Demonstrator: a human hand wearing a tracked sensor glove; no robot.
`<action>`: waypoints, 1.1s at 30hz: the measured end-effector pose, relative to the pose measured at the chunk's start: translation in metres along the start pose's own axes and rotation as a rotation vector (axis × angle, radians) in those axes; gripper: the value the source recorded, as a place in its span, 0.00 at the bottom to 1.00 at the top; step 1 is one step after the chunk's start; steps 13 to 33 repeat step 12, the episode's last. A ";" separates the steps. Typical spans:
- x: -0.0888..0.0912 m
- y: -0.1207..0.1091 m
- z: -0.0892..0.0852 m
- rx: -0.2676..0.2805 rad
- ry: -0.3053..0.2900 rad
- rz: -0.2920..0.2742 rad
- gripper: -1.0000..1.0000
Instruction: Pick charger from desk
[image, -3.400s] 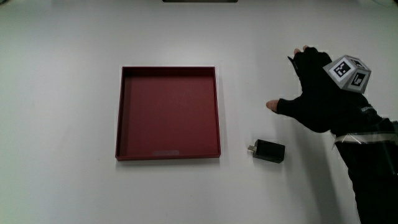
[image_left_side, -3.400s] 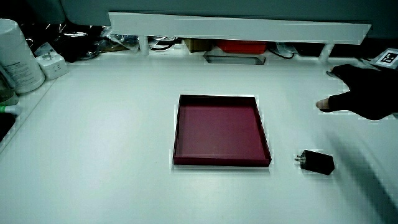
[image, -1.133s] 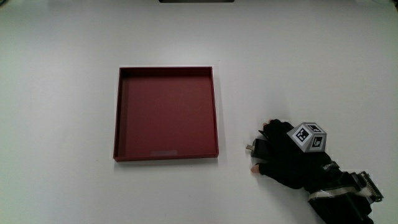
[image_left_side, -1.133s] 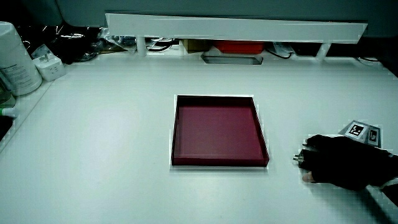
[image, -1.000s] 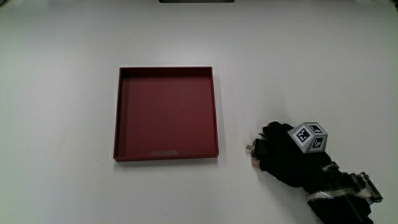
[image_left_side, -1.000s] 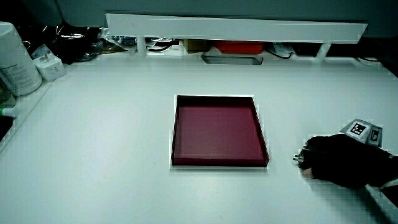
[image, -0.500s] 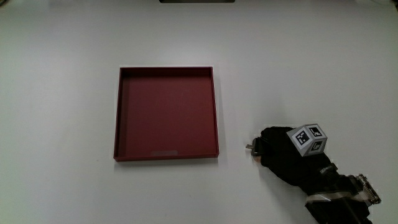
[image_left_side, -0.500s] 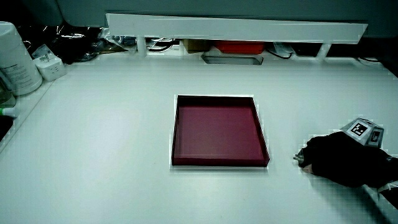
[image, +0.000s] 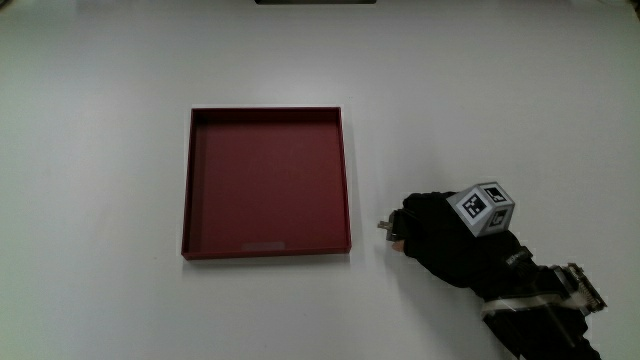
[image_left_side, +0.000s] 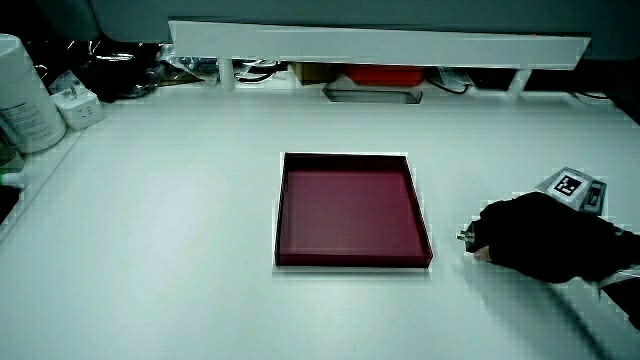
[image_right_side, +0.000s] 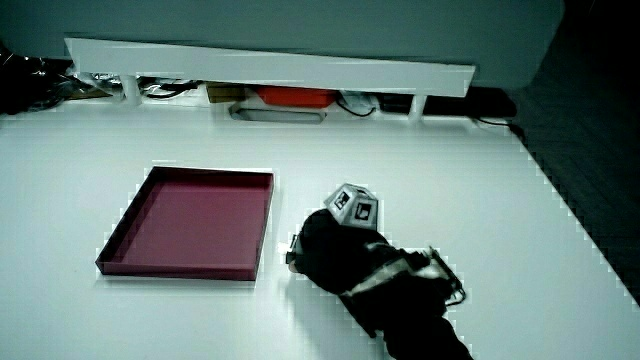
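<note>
The black charger (image: 389, 226) is almost wholly covered by the gloved hand (image: 440, 240); only its metal plug end pokes out toward the red tray (image: 268, 248). The fingers are curled around the charger, beside the tray's nearer corner. In both side views the hand (image_left_side: 535, 240) (image_right_side: 335, 252) wraps the charger, whose plug tip (image_left_side: 466, 238) (image_right_side: 293, 250) alone shows. I cannot tell whether the charger touches the table or is just above it.
The square red tray (image_left_side: 348, 262) (image_right_side: 180, 267) lies in the middle of the white table and holds nothing. A low white partition (image_left_side: 380, 45) runs along the table's edge farthest from the person, with cables and boxes under it. A white canister (image_left_side: 25, 95) stands at the table's corner.
The hand came down from beside the charger, closed over it, and in the last half second has shifted with it toward the tray.
</note>
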 end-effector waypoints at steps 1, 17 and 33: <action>-0.004 0.002 0.002 -0.016 -0.003 0.016 1.00; -0.055 0.026 0.028 -0.086 0.166 0.076 1.00; -0.055 0.026 0.028 -0.086 0.166 0.076 1.00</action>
